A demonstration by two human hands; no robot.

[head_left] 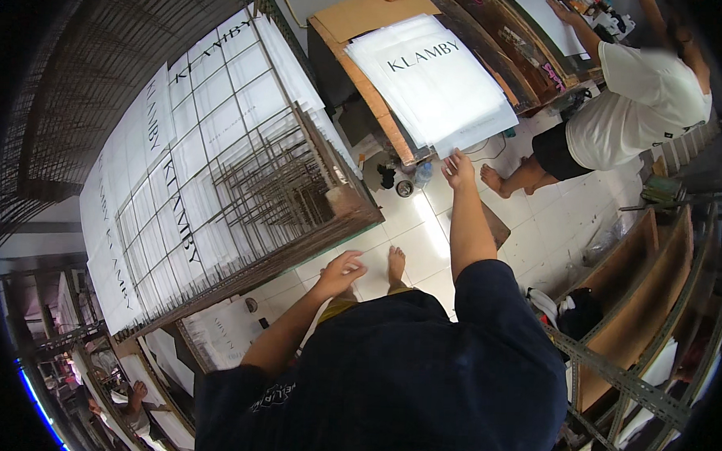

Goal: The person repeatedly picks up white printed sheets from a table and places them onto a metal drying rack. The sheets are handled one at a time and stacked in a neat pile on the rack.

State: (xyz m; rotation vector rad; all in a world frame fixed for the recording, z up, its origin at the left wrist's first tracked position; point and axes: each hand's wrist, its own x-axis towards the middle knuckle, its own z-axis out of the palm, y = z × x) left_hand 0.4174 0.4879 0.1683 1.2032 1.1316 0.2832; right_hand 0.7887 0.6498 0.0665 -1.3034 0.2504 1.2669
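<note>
While the right hand (458, 169) touches the near corner of the printed white sheet stack (434, 81) on the counter (368, 23) at 12 o'clock, fingers loosely spread, grasping nothing, the left hand (341, 272) hangs released. Drying rack (220, 165) at 10 o'clock already full of sheets; stack remains thick.

A single wide fisheye view looks steeply down from the person's head over a dark blue shirt. The outstretched right hand (458, 168) lies mid-frame, the left hand (342, 271) nearer the camera; the white tiled floor (413, 227) sits far below, and edges curve toward the rim.
</note>
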